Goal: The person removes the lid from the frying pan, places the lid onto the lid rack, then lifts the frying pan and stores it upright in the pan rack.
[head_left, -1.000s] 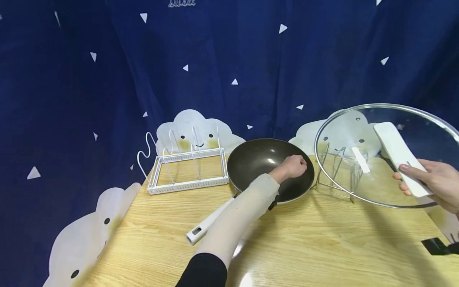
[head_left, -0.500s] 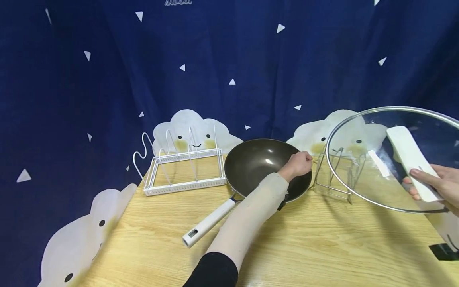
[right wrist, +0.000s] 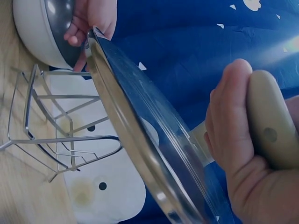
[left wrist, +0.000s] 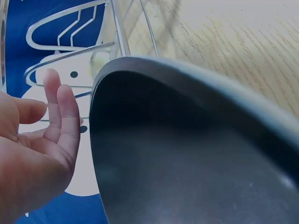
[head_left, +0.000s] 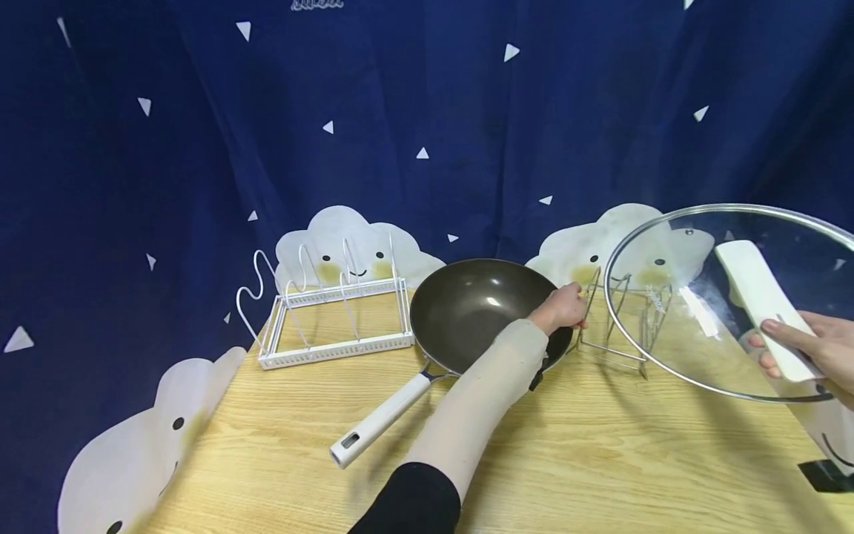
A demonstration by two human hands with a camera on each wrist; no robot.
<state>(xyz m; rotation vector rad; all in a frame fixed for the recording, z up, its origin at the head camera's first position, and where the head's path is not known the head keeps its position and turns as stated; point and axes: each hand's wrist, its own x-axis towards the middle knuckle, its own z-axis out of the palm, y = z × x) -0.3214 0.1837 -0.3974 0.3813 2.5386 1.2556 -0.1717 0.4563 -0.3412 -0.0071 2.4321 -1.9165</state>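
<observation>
A dark wok [head_left: 460,319] with a long white handle stands on the table. Past its right rim reaches my left hand [head_left: 563,308], beside a silver wire rack [head_left: 612,351]. In the left wrist view that hand [left wrist: 42,144] has loosely bent fingers with nothing between them, and the wok [left wrist: 177,154] is close at its side. My right hand [head_left: 830,345] grips the pale handle of a large glass lid [head_left: 674,330], held up at the right. The right wrist view has the lid's metal rim [right wrist: 124,121] tilted, in front of part of the wire rack.
A white rack [head_left: 333,351] with upright wire loops stands left of the wok, close to its rim. Behind everything hangs a blue curtain [head_left: 373,96] with white triangles and clouds. The wooden table [head_left: 600,460] extends toward the front.
My left hand has moved right, from over the wok to past its rim near the wire rack. The lid has shifted slightly right and down in the right hand's hold.
</observation>
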